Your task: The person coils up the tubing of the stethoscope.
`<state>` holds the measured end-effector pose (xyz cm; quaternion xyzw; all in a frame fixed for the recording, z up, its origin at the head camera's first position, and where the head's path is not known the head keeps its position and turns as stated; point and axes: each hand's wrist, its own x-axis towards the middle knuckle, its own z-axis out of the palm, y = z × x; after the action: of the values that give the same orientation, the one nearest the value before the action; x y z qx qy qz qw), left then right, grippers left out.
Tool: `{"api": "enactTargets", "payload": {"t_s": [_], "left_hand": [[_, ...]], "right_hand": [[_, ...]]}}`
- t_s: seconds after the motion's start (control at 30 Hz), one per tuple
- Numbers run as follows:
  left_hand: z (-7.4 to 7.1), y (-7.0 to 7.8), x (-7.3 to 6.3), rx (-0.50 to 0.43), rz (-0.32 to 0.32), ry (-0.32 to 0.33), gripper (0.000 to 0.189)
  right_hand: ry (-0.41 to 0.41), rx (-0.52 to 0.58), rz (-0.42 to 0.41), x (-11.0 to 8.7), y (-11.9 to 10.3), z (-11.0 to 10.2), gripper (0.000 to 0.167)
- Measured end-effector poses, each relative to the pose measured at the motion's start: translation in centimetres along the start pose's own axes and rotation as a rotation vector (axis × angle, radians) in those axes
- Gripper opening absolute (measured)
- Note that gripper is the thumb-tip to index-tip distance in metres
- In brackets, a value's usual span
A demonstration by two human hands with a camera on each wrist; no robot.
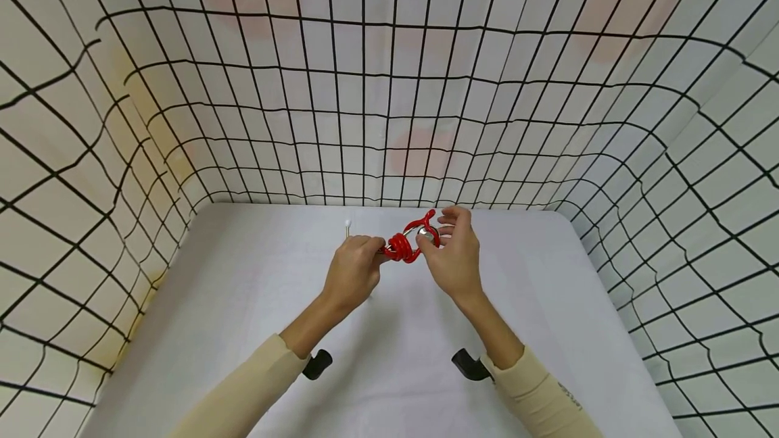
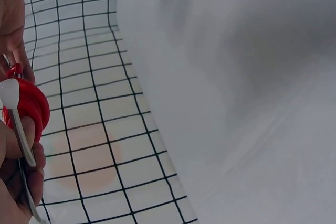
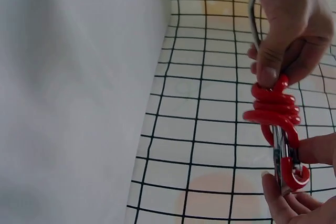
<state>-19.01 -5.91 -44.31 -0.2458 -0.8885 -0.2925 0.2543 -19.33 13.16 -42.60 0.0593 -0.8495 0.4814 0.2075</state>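
My left hand (image 1: 353, 269) pinches the near end of a red coiled piece (image 1: 399, 247), thumb on top. Thick glossy red cord or coated rod winds several times round a silver metal loop (image 3: 280, 150). At the loop's far end, my right hand (image 1: 455, 255) grips between thumb and fingers, next to a red hooked end (image 3: 296, 177). Thin metal wire (image 2: 22, 140) with a white tip (image 2: 9, 93) sticks out past the left fingers. The piece is held up above the table; the fingers partly hide its ends.
A white-covered table (image 1: 255, 296) lies below the hands. Black wire mesh (image 1: 389, 93) rises at its back and both sides, with pale sheeting behind. Black mounts (image 1: 317, 364) sit at the beige sleeves (image 1: 249, 384).
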Motion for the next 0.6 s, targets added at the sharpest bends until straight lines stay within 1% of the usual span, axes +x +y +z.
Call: {"api": "enactTargets", "payload": {"t_s": [0.1, 0.2, 0.43, 0.5, 0.6], "left_hand": [[0.00, 0.06, 0.04, -0.016, -0.025, -0.030, 0.011], [-0.08, 0.07, -0.04, -0.030, -0.047, -0.052, 0.013], [-0.02, -0.01, -0.10, -0.017, -0.060, -0.057, 0.016], [0.05, 0.04, -0.10, -0.030, -0.063, -0.062, 0.016], [0.10, 0.22, -0.06, -0.056, -0.081, -0.086, 0.016]], "right_hand": [[-0.045, -0.011, 0.011, 0.17, 0.19, -0.31, 0.045], [-0.061, -0.007, 0.007, 0.22, 0.38, -0.53, 0.034], [-0.009, 0.040, -0.074, 0.11, 0.78, -0.62, 0.026], [0.011, 0.043, -0.093, 0.03, 0.87, -0.59, 0.024], [0.029, 0.026, -0.102, -0.12, 1.00, -0.54, 0.022]]}}
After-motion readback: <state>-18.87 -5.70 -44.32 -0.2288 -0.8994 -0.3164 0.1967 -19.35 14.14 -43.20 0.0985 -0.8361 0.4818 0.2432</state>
